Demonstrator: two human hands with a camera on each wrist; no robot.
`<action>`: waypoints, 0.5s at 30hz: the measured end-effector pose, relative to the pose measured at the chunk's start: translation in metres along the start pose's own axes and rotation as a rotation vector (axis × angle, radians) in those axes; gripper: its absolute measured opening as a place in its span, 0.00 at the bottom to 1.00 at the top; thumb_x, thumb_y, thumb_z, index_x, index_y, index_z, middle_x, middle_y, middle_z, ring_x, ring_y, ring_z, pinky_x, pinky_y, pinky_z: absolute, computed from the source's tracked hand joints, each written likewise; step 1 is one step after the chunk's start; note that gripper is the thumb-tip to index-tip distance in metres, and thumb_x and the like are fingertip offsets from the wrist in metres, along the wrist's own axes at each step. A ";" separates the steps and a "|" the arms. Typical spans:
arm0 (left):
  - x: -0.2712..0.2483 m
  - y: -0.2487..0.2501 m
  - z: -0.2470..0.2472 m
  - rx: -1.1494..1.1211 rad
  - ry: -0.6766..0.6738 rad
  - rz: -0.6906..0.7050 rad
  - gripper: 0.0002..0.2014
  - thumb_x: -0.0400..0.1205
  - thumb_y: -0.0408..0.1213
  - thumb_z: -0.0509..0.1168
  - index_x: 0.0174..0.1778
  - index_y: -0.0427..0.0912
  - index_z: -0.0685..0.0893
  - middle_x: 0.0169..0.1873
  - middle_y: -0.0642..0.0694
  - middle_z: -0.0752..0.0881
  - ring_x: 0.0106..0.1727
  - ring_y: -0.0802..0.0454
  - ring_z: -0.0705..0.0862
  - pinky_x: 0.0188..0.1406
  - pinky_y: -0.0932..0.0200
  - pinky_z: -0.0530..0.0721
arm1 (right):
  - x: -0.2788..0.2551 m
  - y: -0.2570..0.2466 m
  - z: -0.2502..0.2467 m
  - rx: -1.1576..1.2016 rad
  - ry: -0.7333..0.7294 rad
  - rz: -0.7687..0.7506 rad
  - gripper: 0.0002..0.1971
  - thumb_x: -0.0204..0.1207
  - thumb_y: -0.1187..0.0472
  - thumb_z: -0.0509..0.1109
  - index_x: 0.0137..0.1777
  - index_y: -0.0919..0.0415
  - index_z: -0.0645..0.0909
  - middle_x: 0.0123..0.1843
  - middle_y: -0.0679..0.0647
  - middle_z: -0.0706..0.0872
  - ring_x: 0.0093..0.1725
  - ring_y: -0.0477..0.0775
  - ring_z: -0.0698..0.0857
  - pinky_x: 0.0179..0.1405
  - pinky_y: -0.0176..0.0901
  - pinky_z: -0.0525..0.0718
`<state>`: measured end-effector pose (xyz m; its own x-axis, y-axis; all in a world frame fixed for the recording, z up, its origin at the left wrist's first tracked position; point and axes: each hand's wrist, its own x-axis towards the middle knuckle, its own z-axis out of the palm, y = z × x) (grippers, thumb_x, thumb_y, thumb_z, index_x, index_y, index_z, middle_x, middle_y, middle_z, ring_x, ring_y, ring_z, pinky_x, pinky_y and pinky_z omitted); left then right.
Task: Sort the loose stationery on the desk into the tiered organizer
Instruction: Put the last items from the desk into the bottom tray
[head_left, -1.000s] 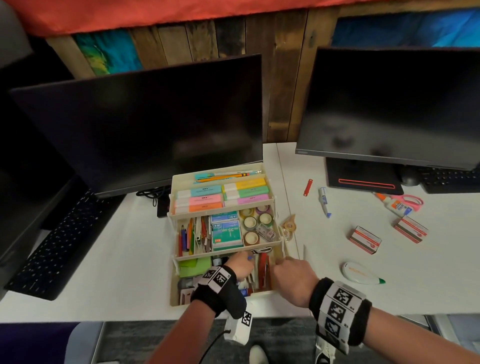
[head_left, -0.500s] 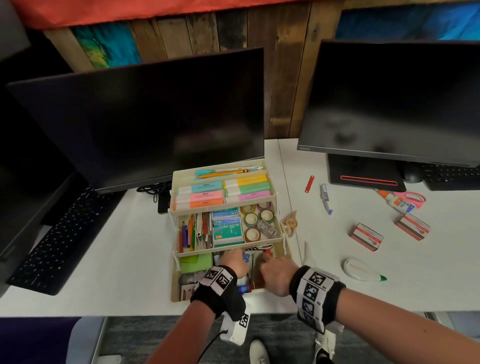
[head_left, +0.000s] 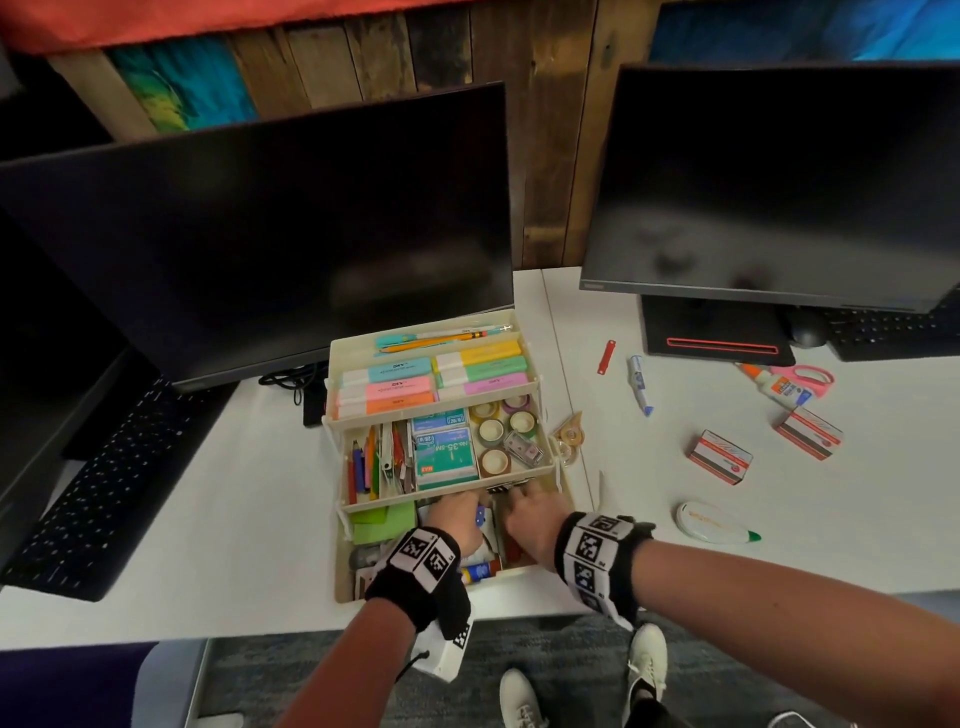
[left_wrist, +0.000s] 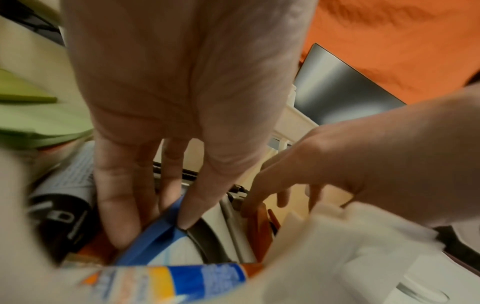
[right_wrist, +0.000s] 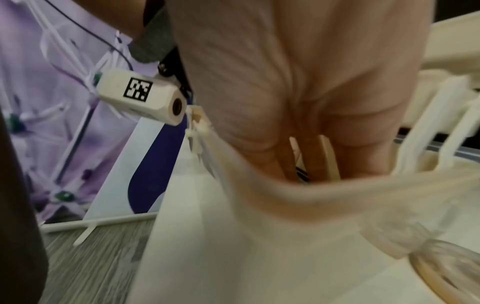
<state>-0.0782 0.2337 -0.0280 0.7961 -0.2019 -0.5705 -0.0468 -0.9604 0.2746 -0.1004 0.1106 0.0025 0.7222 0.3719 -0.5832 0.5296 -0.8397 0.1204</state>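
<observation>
While both hands work in the organizer's (head_left: 535, 387) bottom tier, items there should be nudged flat so the middle tier clears them. Left hand (head_left: 457, 525) fingers (left_wrist: 122, 205) lie straight against a blue-edged item (left_wrist: 158, 236); right hand (head_left: 530, 519) fingers' grasp I cannot tell. Cream, three-stepped, it stands mid-tabletop (head_left: 208, 519).

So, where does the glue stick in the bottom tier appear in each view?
Head: the glue stick lies at the front of the organizer's bottom tier, between the two wrists.
Left wrist: bottom centre, lying across the frame, below the fingers.
Right wrist: not in it.
Shared landmark: the organizer's cream wall, seen in every view.
</observation>
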 end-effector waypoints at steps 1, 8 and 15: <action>-0.001 0.000 0.001 0.013 0.009 -0.002 0.21 0.79 0.25 0.59 0.69 0.42 0.74 0.67 0.39 0.78 0.67 0.41 0.78 0.62 0.53 0.77 | 0.001 -0.002 -0.003 -0.030 -0.013 0.000 0.25 0.80 0.65 0.64 0.76 0.69 0.66 0.75 0.66 0.68 0.72 0.66 0.68 0.68 0.55 0.74; -0.011 -0.004 0.003 0.049 0.098 -0.042 0.23 0.80 0.24 0.58 0.70 0.43 0.71 0.66 0.38 0.79 0.66 0.39 0.79 0.65 0.49 0.78 | -0.002 0.005 -0.011 -0.062 0.031 -0.091 0.16 0.83 0.61 0.59 0.68 0.66 0.77 0.68 0.62 0.79 0.67 0.62 0.78 0.62 0.49 0.77; -0.013 0.005 0.005 0.062 0.121 -0.096 0.21 0.80 0.25 0.59 0.69 0.40 0.72 0.66 0.37 0.78 0.68 0.37 0.78 0.67 0.47 0.78 | -0.008 0.005 -0.013 0.234 0.090 0.079 0.14 0.82 0.65 0.58 0.62 0.68 0.78 0.64 0.61 0.83 0.63 0.61 0.82 0.61 0.50 0.80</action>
<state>-0.0917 0.2301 -0.0234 0.8652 -0.0874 -0.4938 -0.0011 -0.9850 0.1724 -0.0976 0.1091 0.0183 0.7998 0.3263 -0.5039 0.3603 -0.9323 -0.0320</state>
